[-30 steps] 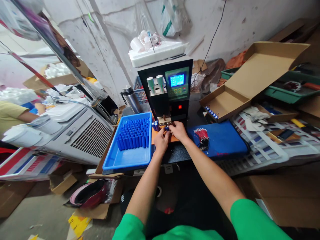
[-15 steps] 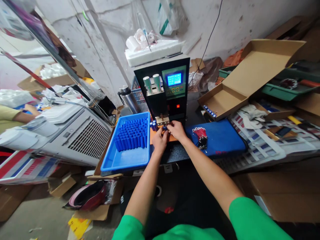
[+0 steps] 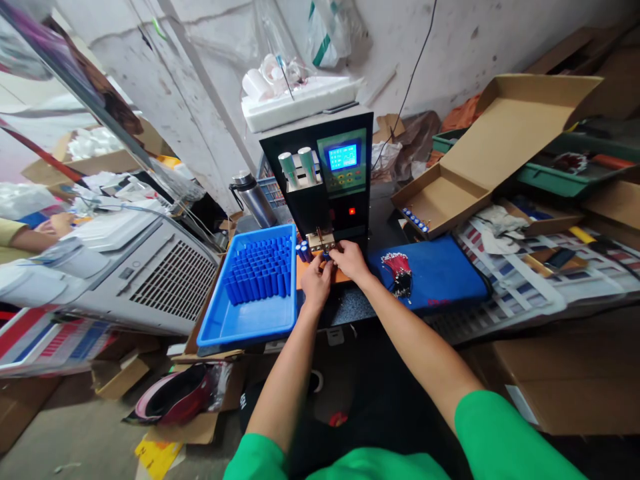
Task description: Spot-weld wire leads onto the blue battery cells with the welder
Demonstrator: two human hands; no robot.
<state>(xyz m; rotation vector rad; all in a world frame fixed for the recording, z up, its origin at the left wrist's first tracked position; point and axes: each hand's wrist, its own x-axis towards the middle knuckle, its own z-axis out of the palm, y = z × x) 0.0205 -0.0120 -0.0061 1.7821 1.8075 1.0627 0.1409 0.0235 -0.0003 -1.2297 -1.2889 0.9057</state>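
A black spot welder [image 3: 350, 223] with a lit display faces me, its electrodes [image 3: 320, 235] pointing down over an orange mat. Just under them, my left hand [image 3: 316, 281] pinches a blue battery cell [image 3: 326, 255]. My right hand [image 3: 351, 261] meets it from the other side, fingers closed by the cell; whatever lies between them is too small and covered to name. A few blue cells [image 3: 303, 251] stand just left of the electrodes. Left of my hands, a blue tray [image 3: 245, 325] holds many upright blue cells [image 3: 257, 280].
A bundle of red and black wires [image 3: 400, 272] lies on a blue pad [image 3: 445, 273] at right. Behind it is an open cardboard box [image 3: 457, 190] with several wired cells [image 3: 416, 220]. A steel flask [image 3: 254, 200] stands behind the tray. Another person's arm [image 3: 30, 237] shows at far left.
The view has shifted slightly, so the scene sits a little further left. Both hands stay together under the electrodes with the cell. The trace on the welder's display looks different.
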